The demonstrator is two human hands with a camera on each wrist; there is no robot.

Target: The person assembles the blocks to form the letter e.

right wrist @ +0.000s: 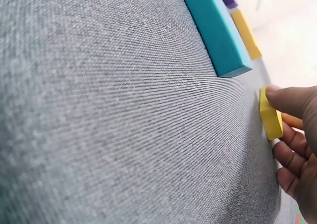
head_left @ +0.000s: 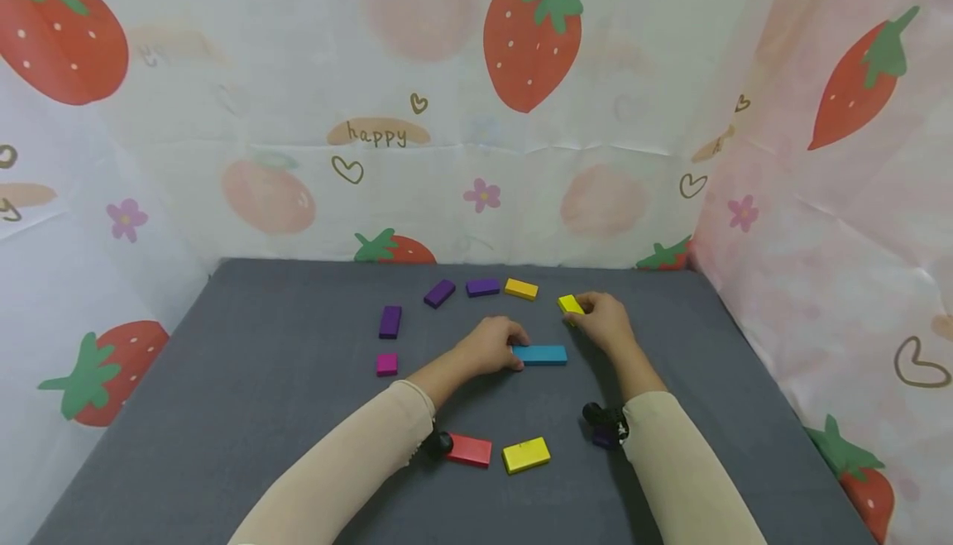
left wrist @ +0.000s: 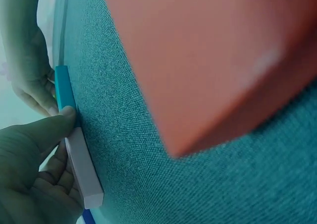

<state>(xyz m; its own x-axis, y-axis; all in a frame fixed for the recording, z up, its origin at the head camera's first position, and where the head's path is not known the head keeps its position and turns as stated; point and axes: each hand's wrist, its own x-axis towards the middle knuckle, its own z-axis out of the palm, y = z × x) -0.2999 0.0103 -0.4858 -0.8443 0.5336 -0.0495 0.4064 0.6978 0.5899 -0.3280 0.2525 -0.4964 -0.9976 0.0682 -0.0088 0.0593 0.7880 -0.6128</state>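
My left hand (head_left: 491, 346) pinches the left end of a long blue block (head_left: 542, 356), which lies flat on the grey cloth. In the left wrist view its thumb presses that blue block (left wrist: 64, 87), and a pale pinkish block (left wrist: 85, 169) lies end to end with it, beside the fingers. My right hand (head_left: 605, 322) holds a small yellow block (head_left: 570, 304) between thumb and fingers, up and to the right of the blue one. The right wrist view shows the thumb on the yellow block (right wrist: 270, 115), the other fingers curled behind it.
Around the hands, blocks form a loose ring: an orange-yellow block (head_left: 521, 289), purple blocks (head_left: 483, 287), a magenta block (head_left: 386, 365), a red block (head_left: 469, 451) and another yellow block (head_left: 526, 455). A dark block (head_left: 605, 439) is partly hidden under the right wrist. Printed cloth hangs behind the table.
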